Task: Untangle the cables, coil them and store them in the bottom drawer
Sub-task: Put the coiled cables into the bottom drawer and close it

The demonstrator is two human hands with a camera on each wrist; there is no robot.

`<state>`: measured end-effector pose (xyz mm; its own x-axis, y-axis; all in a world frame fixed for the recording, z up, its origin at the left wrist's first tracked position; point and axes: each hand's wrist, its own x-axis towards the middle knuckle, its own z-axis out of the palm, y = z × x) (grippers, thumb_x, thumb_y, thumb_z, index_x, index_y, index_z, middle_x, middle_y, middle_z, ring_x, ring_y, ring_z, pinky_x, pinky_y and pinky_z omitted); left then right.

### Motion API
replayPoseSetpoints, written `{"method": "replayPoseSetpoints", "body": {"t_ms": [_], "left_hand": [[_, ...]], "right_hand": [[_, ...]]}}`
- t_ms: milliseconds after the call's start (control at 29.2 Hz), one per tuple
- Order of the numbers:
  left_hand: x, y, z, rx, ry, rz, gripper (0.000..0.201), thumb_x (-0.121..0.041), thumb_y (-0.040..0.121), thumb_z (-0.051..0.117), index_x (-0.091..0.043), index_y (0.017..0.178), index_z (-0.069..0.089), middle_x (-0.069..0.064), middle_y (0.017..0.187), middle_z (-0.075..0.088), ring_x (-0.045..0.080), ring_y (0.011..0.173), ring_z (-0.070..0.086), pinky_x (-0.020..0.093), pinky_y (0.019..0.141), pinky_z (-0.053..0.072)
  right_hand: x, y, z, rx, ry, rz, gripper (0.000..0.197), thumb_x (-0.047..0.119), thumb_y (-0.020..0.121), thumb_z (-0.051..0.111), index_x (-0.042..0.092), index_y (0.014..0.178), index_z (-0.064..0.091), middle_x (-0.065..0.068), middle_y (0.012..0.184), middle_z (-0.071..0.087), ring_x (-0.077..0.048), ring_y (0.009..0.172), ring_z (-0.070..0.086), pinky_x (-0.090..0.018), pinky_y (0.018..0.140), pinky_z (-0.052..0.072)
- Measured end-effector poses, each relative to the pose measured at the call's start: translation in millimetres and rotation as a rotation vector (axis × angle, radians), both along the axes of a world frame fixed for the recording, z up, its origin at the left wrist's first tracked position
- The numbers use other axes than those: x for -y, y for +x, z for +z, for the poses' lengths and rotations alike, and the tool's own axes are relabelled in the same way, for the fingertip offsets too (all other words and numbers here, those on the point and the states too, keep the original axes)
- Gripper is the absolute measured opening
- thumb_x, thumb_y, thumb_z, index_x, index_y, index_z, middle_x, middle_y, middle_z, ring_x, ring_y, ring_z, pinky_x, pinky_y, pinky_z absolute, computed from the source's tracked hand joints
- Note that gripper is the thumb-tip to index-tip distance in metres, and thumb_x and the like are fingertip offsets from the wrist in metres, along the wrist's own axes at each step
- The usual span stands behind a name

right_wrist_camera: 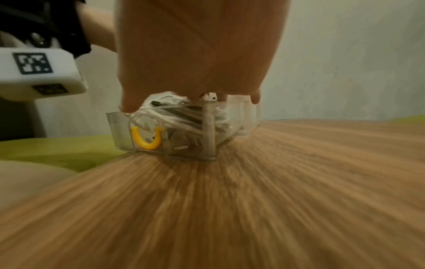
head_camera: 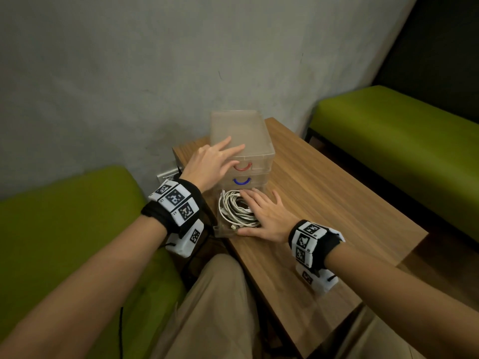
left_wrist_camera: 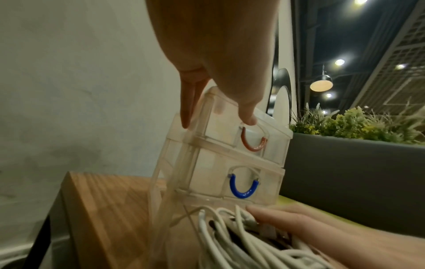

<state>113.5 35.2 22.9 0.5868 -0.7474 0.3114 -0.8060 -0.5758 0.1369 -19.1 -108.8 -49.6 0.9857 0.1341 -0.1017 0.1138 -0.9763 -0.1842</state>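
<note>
A clear plastic drawer unit (head_camera: 242,130) stands at the far left corner of the wooden table (head_camera: 324,203). Its red-handled top drawer (head_camera: 242,167) and blue-handled middle drawer (head_camera: 241,181) are shut. The bottom drawer (right_wrist_camera: 119,131), with a yellow handle (right_wrist_camera: 147,140), is pulled out toward me. White coiled cables (head_camera: 230,211) lie inside it. My left hand (head_camera: 215,161) rests on the unit's top with straight fingers (left_wrist_camera: 248,112) at its front edge. My right hand (head_camera: 267,216) lies flat on the cables (left_wrist_camera: 230,236), thumb along the drawer's front rim. One darker cable shows among the white ones (right_wrist_camera: 179,116).
Green benches stand at the left (head_camera: 64,216) and the right (head_camera: 401,141) of the table. A grey wall (head_camera: 155,73) is right behind the unit. A wall socket (head_camera: 166,174) sits low by my left wrist. My beige-trousered legs (head_camera: 220,307) are at the table's near left edge.
</note>
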Motion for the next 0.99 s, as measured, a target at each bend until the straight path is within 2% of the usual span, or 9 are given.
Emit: {"method": "replayPoseSetpoints", "body": {"t_ms": [103, 205, 308, 376, 479, 582, 787, 889, 992], "left_hand": [[-8, -2, -14, -0.110, -0.243, -0.045, 0.048, -0.030, 0.091, 0.053, -0.030, 0.137, 0.039, 0.008, 0.146, 0.038, 0.025, 0.115, 0.051, 0.050, 0.103, 0.039], [-13, -10, -31, -0.561, -0.669, 0.063, 0.086, -0.030, 0.080, 0.067, -0.021, 0.145, 0.011, 0.012, 0.149, 0.021, 0.011, 0.123, 0.036, 0.037, 0.109, 0.032], [-8, -22, -48, -0.699, -0.614, 0.213, 0.115, -0.036, 0.070, 0.076, -0.015, 0.146, -0.008, 0.009, 0.156, 0.004, 0.014, 0.140, 0.016, 0.034, 0.115, 0.017], [-4, -25, -62, -0.755, -0.518, 0.304, 0.115, -0.035, 0.068, 0.078, -0.012, 0.146, -0.002, 0.010, 0.156, 0.006, 0.019, 0.143, 0.012, 0.032, 0.114, 0.017], [-2, -19, -77, -0.932, -0.506, 0.307, 0.085, -0.028, 0.070, 0.078, -0.010, 0.138, 0.030, 0.008, 0.140, 0.044, 0.020, 0.129, 0.041, 0.023, 0.097, 0.033], [-2, -11, -85, -0.830, -0.501, 0.313, 0.081, -0.032, 0.067, 0.080, -0.008, 0.131, 0.037, 0.010, 0.133, 0.049, 0.022, 0.124, 0.046, 0.025, 0.096, 0.035], [2, -3, -91, -0.737, -0.491, 0.344, 0.077, -0.039, 0.065, 0.080, -0.005, 0.125, 0.044, 0.013, 0.127, 0.053, 0.025, 0.119, 0.050, 0.035, 0.100, 0.041], [5, 2, -88, -0.768, -0.501, 0.350, 0.071, -0.036, 0.060, 0.083, -0.007, 0.117, 0.053, 0.009, 0.121, 0.059, 0.020, 0.111, 0.055, 0.032, 0.094, 0.045], [7, 3, -87, -0.802, -0.490, 0.378, 0.072, -0.030, 0.058, 0.086, -0.005, 0.117, 0.053, 0.009, 0.119, 0.060, 0.021, 0.110, 0.056, 0.027, 0.090, 0.043]], "right_hand": [[4, -2, 0, -0.019, 0.031, 0.005, 0.097, 0.078, 0.072, 0.019, 0.017, 0.147, 0.011, 0.001, 0.156, 0.011, -0.018, 0.142, 0.015, -0.061, 0.109, 0.016], [4, 1, -3, -0.019, 0.056, -0.006, 0.101, 0.080, 0.068, 0.020, 0.017, 0.147, 0.013, 0.002, 0.156, 0.011, -0.018, 0.141, 0.017, -0.060, 0.106, 0.025], [6, 1, -7, -0.018, 0.041, 0.020, 0.097, 0.080, 0.069, 0.026, 0.028, 0.147, 0.002, 0.001, 0.156, 0.009, -0.021, 0.141, 0.016, -0.062, 0.105, 0.026], [9, 1, -4, -0.029, -0.028, 0.054, 0.094, 0.080, 0.072, 0.034, 0.032, 0.147, 0.001, 0.000, 0.156, 0.007, -0.023, 0.141, 0.016, -0.061, 0.103, 0.026], [11, 3, 0, 0.007, -0.062, 0.061, 0.088, 0.074, 0.077, 0.039, 0.032, 0.147, 0.006, 0.002, 0.156, 0.012, -0.021, 0.141, 0.016, -0.064, 0.106, 0.016], [9, 3, -3, 0.063, -0.024, 0.039, 0.093, 0.079, 0.071, 0.032, 0.027, 0.146, 0.013, 0.004, 0.153, 0.021, -0.017, 0.141, 0.017, -0.064, 0.109, 0.008], [2, 5, 8, 0.255, 0.269, -0.260, 0.054, 0.051, 0.086, 0.052, 0.017, 0.127, 0.043, -0.001, 0.131, 0.045, -0.018, 0.121, 0.039, -0.037, 0.100, 0.033], [6, 7, 4, 0.226, 0.488, -0.562, 0.075, 0.055, 0.073, 0.067, 0.010, 0.126, 0.037, -0.006, 0.126, 0.043, -0.021, 0.115, 0.044, -0.035, 0.096, 0.041], [9, 13, 9, 0.042, 0.684, -0.583, 0.086, 0.046, 0.074, 0.071, 0.006, 0.134, 0.024, -0.012, 0.135, 0.046, -0.026, 0.122, 0.047, -0.035, 0.095, 0.042]]}}
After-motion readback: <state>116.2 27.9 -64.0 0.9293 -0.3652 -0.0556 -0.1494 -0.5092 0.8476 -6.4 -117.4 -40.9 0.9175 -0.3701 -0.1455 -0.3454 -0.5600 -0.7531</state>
